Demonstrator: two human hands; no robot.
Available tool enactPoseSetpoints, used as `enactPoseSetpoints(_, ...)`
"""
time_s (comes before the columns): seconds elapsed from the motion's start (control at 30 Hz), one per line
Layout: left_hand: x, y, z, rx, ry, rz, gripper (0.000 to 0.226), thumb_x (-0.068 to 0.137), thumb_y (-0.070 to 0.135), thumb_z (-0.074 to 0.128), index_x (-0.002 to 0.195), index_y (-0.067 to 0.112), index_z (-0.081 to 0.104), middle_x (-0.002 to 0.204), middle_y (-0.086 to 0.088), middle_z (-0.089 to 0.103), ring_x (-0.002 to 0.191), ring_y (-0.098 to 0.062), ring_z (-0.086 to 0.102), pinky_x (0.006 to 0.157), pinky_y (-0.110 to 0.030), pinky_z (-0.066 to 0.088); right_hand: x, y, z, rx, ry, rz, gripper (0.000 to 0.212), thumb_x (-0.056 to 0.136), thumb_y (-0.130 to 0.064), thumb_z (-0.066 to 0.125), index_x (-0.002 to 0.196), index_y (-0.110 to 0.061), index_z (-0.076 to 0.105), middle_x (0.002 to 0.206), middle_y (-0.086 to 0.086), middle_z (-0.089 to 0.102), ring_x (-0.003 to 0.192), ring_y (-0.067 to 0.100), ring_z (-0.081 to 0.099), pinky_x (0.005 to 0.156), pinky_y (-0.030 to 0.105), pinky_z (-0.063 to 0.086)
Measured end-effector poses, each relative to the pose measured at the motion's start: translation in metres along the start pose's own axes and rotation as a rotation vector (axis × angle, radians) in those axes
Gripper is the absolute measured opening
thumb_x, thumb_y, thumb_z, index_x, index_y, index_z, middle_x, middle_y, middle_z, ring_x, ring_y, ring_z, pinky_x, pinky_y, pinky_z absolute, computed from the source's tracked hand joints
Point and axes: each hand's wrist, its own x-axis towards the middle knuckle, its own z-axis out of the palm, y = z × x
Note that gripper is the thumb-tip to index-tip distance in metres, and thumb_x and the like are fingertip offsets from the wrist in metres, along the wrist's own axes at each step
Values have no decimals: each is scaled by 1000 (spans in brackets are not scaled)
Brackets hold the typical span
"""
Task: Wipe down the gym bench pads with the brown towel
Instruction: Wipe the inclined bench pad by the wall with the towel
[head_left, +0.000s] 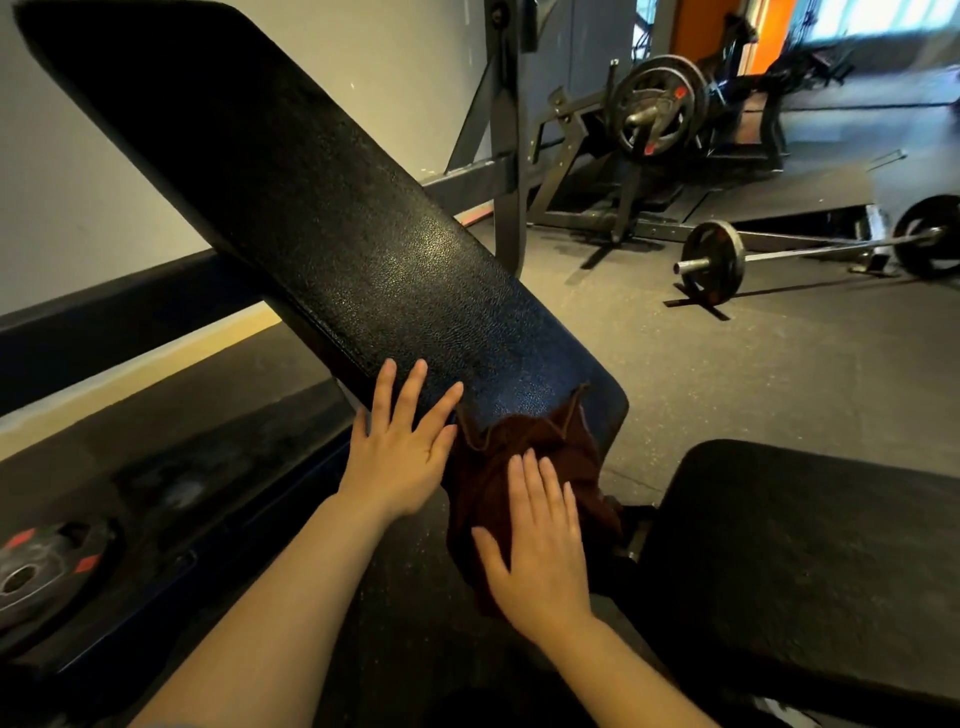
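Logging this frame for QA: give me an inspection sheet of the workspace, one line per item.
Surface: inclined back pad, black, textured, with a sheen near its lower end; seat pad at lower right.
Job's things: brown towel bunched at the back pad's lower end, partly hanging below it.
Clutter: weight plate on the floor at lower left.
Grippers: left hand flat on the back pad beside the towel; right hand flat, pressing the towel.
Cables: nothing seen.
Surroundings: barbell on the dark gym floor, plate-loaded machine behind, pale wall at left.
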Motion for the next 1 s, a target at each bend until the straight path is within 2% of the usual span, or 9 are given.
enactPoseSetpoints(0.17,-6,5,-6,-56,-8,-8,89,68,75,-12,152,52,2,163,7,-24,144,-20,-35,119,-59,1,-2,4,-26,163,-91,0,67,99,-58,31,157,-28,16,163,-12,10,149,5,-1,120,25,4)
enactPoseSetpoints(0.37,-20,26,4,29,-72,24,114,43,96,-24,149,56,-9,145,5,-47,122,-22,-59,116,-62,-6,15,3,-52,208,-62,97,51,101,-23,50,150,-23,35,155,-5,33,137,18,40,106,32,36)
enactPoseSetpoints(0.43,-20,29,7,32,-64,6,106,51,94,-21,149,56,-10,145,5,-47,122,-23,-59,117,-63,-5,21,6,-53,186,-4,192,54,99,-19,51,150,-22,32,156,-2,24,131,25,47,100,38,43)
enactPoseSetpoints(0.53,-20,33,5,54,-73,-3,80,80,86,9,151,53,-7,155,1,-39,138,-30,-43,117,-64,-3,37,11,-54,162,-14,296,64,100,-13,50,156,-21,20,160,2,14,137,28,39,107,40,38)
enactPoseSetpoints(0.6,-22,37,5,88,-65,3,75,87,80,17,152,52,-7,160,-3,-33,141,-34,-39,115,-67,-3,48,10,-58,86,-102,295,60,99,-9,48,154,-16,26,158,6,23,137,31,36,108,38,34)
enactPoseSetpoints(0.73,-26,45,4,158,-45,21,67,94,72,17,152,50,-8,162,-5,-27,144,-36,-33,113,-68,-8,41,5,-66,57,-144,261,23,96,-9,48,119,-8,52,127,13,48,114,36,51,85,37,40)
enactPoseSetpoints(0.8,-36,49,13,184,27,89,64,97,67,27,154,47,4,166,-7,-10,151,-34,-16,111,-66,-8,21,11,-67,75,-165,267,20,96,-13,51,116,-10,54,122,12,51,111,34,54,87,37,41)
enactPoseSetpoints(0.9,-62,56,33,90,172,251,53,88,56,58,135,32,61,149,-13,48,142,-36,39,109,-64,9,-13,24,-79,155,-166,333,14,97,-21,53,111,-18,54,114,9,64,106,32,60,85,38,46)
enactPoseSetpoints(1.0,-79,75,38,-76,136,321,50,85,49,40,108,23,76,123,-5,69,119,-30,63,105,-57,32,-41,30,-114,265,-59,398,5,99,-25,50,103,-24,50,96,4,66,91,27,65,80,46,52)
